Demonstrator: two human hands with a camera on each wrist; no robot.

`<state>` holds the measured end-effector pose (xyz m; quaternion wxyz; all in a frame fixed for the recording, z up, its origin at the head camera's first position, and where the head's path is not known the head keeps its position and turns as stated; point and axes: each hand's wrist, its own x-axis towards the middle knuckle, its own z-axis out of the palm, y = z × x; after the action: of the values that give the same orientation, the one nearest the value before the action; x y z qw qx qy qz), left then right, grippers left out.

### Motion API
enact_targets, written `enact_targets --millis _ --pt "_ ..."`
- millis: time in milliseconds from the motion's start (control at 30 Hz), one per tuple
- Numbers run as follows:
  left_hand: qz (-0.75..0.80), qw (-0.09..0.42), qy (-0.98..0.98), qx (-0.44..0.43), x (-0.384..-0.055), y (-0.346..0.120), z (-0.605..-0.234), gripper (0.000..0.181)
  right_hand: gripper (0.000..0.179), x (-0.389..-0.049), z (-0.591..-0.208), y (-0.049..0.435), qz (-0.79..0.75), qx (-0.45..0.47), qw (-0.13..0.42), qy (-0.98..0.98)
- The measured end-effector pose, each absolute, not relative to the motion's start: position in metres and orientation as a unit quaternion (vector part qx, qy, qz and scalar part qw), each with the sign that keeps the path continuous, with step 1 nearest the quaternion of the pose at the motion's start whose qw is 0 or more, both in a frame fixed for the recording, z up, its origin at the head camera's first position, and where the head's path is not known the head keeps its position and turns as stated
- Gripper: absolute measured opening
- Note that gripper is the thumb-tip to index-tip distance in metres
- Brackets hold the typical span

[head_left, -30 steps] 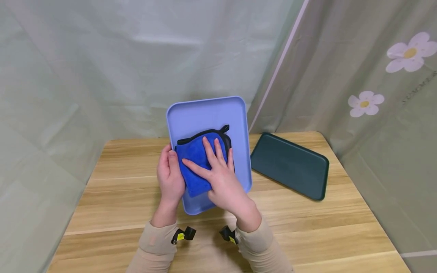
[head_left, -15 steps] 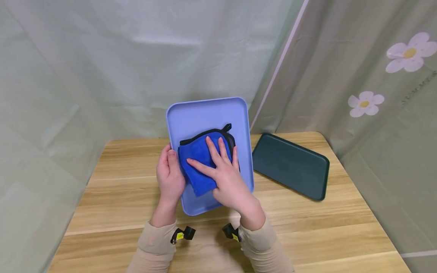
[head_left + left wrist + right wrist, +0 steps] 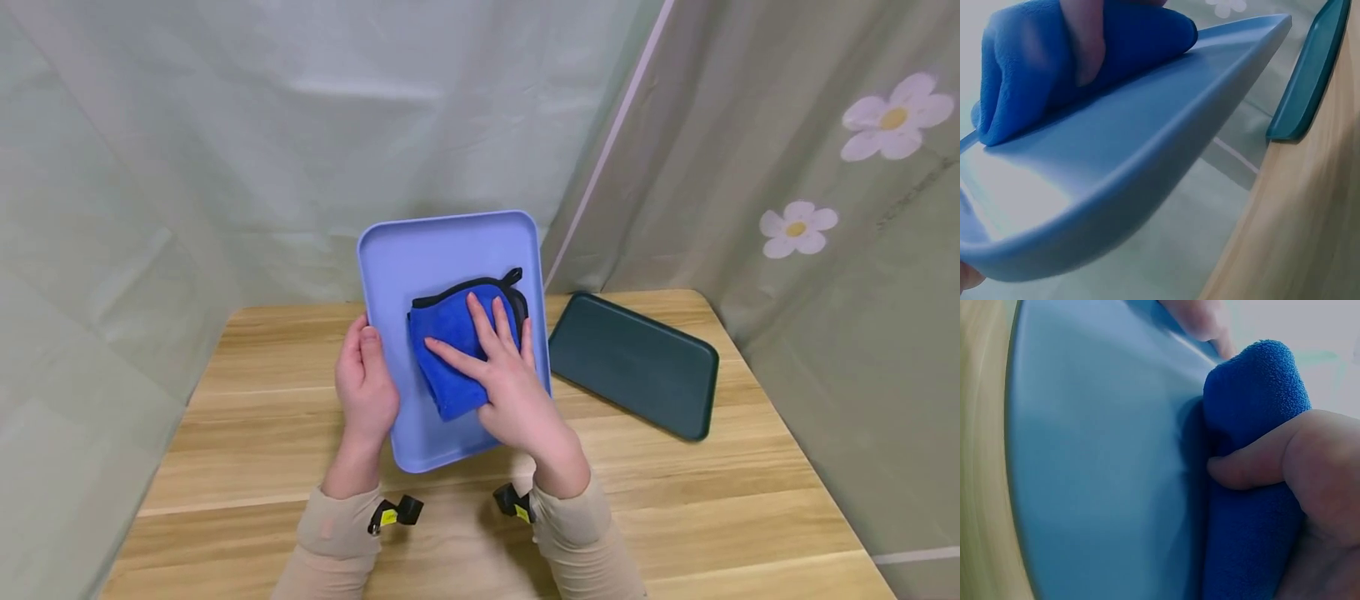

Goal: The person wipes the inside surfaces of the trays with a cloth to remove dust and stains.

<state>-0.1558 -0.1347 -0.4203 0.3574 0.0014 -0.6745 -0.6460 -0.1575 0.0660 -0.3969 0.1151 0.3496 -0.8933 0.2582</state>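
Note:
A light blue tray (image 3: pixel 442 250) is held tilted up above the table, its inner face toward me. My left hand (image 3: pixel 366 379) grips its left rim, thumb at the front; the fingers behind are mostly hidden. A folded blue cloth (image 3: pixel 442 333) with black edging and a small black loop lies against the tray's inner face. My right hand (image 3: pixel 510 383) presses on it with straight, spread fingers. From the right wrist, the thumb (image 3: pixel 1254 465) is seen against the side of the thick blue fold. In the left wrist view, the cloth (image 3: pixel 1022 69) stands out from the tray.
To the right, a dark green tray (image 3: pixel 637 362) lies slantwise on the wooden table (image 3: pixel 247 433), near its back edge. A pale curtain (image 3: pixel 300 150) hangs behind the table, and flowered curtain (image 3: pixel 697 167) closes the right side.
My right hand and the cloth have slid to the right and slightly up across the light blue tray. The tray and my left hand have shifted slightly left.

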Motion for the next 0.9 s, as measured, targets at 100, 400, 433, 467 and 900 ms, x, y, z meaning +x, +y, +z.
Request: enact_targets --millis 100,400,433,467,900 --pt "-0.644 0.362 -0.674 0.001 -0.158 -0.138 -0.420 0.034 0.120 -0.159 -0.398 0.068 0.266 0.345 0.112 -0.893" --pt "-0.649 0.345 -0.678 0.010 -0.159 -0.146 -0.420 0.038 0.122 -0.160 -0.402 0.075 0.261 0.332 0.110 -0.900" --pt "-0.651 0.344 -0.677 0.007 -0.159 -0.146 -0.420 0.038 0.122 -0.160 -0.401 0.074 0.261 0.333 0.108 -0.900" --pt "-0.651 0.344 -0.676 0.004 -0.159 -0.147 -0.420 0.038 0.122 -0.160 -0.401 0.074 0.259 0.334 0.108 -0.900" --pt "-0.673 0.338 -0.658 -0.015 -0.161 -0.140 -0.417 0.037 0.122 -0.156 -0.399 0.073 0.256 0.322 0.090 -0.907"
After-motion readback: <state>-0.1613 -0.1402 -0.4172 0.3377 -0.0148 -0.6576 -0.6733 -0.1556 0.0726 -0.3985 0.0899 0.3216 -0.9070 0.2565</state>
